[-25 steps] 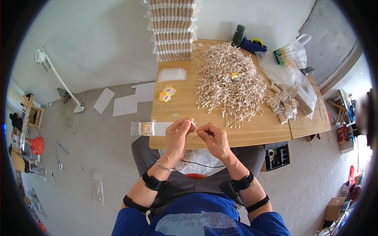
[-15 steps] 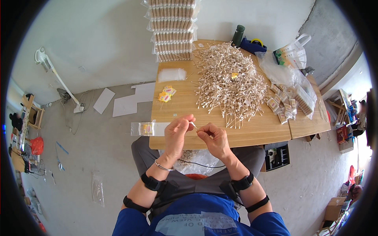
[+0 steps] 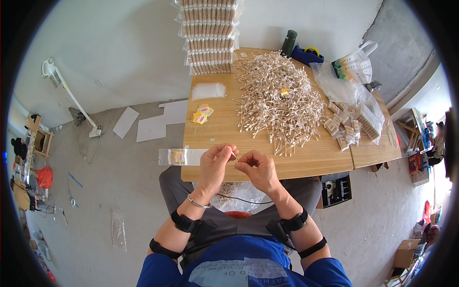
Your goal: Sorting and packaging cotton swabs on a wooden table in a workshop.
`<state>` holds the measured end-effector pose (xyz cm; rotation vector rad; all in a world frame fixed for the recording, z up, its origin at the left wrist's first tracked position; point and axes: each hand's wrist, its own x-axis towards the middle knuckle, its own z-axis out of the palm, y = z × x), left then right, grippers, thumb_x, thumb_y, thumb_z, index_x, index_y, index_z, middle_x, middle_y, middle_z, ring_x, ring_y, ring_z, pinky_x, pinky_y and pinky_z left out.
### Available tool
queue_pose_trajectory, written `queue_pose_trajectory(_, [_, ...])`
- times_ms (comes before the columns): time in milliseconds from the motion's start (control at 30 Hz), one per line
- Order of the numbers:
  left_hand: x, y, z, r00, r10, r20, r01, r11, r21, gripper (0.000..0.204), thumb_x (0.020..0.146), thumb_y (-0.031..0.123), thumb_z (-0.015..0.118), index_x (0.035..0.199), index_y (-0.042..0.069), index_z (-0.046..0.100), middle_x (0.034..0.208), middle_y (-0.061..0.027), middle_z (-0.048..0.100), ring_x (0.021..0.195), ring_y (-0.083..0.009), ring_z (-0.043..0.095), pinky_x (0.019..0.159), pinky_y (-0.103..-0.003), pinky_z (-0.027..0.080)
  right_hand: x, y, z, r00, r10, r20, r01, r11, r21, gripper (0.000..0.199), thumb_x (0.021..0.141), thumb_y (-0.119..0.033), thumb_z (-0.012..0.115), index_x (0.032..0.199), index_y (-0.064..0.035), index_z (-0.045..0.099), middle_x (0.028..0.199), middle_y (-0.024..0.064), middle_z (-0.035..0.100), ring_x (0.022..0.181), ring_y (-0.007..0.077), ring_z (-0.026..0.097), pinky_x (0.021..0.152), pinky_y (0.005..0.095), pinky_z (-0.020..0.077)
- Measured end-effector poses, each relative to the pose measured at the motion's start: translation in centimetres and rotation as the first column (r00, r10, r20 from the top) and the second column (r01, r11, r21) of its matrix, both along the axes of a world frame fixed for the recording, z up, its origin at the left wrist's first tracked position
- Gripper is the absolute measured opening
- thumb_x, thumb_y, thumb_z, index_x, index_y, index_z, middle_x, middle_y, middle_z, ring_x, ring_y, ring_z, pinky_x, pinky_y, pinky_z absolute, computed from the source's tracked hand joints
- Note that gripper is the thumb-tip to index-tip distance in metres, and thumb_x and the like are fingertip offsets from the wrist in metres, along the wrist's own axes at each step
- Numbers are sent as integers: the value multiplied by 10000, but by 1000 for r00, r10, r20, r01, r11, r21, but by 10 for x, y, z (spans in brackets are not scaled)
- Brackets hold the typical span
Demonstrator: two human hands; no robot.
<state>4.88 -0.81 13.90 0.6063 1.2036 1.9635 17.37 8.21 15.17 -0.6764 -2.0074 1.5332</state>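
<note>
the right grip (image 3: pixel 259 167) has drifted slightly toward the left grip (image 3: pixel 213 163), so the gap between their fingertips is narrower and both sit close about one slim cotton swab (image 3: pixel 234 156). that reads as careful handling of a single piece, not of a bunch.

the right grip is pressed together, thumb against forefinger, pinching the swab's near end. the left grip is curled, thumb close to the fingers, with the swab's other end at its fingertips; whether it truly pinches there, i cannot tell. both hover over the front of the wooden counter (image 3: pixel 313 161).

just left of the left grip, a clear packet with a yellow label (image 3: pixel 177 156) lies across the counter's edge, a white strip (image 3: pixel 195 157) beside it. beyond the left grip and a little left are loose yellow cards (image 3: pixel 203 114); ahead of the right grip spreads a big heap of loose swabs (image 3: pixel 282 103). farther off to its right lie small filled packets (image 3: pixel 342 126). farthest ahead of the left grip, bagged swabs (image 3: pixel 210 38) rise in a tall stack.
</note>
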Motion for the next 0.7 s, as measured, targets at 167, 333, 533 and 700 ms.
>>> queue_pose_trajectory(167, [-1,-2,1,997,-57,42,56,998,33,262,930,264,649,1001,13,664,941,-66,661,872,-133,606,837,-292,498,1,2,-1,999,26,-25,-29,987,-156,130,867,-108,711,898,3,651,722,3,630,687,57,561,624,218,464])
queue_pose_trajectory(333, [-2,-1,1,991,-104,87,98,993,68,241,940,251,633,985,15,652,948,-61,652,888,-139,613,854,-303,506,-3,-3,-2,995,22,-93,-39,982,-186,150,900,-139,679,881,2,633,700,2,614,667,56,547,608,215,454])
queue_pose_trajectory(533, [-1,-1,1,990,-98,99,93,994,61,242,948,258,620,982,21,652,952,-61,651,898,-143,613,854,-309,505,-1,1,-2,999,37,-18,-39,996,-86,190,919,-177,660,858,-4,611,690,-5,602,643,49,526,584,209,437])
queue_pose_trajectory(700, [-1,-2,9,981,-129,145,117,989,88,266,964,268,592,1011,15,655,973,-76,654,922,-154,610,867,-330,498,1,2,-1,998,62,-12,-63,989,-133,189,921,-177,658,863,-4,610,686,-9,597,635,45,523,570,206,425])
